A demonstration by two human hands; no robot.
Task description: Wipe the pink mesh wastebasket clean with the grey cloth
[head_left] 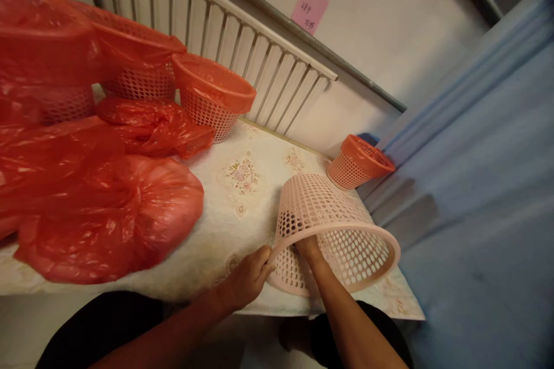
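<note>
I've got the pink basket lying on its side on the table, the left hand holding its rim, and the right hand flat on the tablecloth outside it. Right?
Not quite: the head view shows the right hand reaching inside the pink basket, which does lie on its side on the table, left hand holding its rim.

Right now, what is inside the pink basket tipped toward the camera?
The right hand reaches inside the pink basket, whose side partly covers it; anything held there cannot be made out.
</note>
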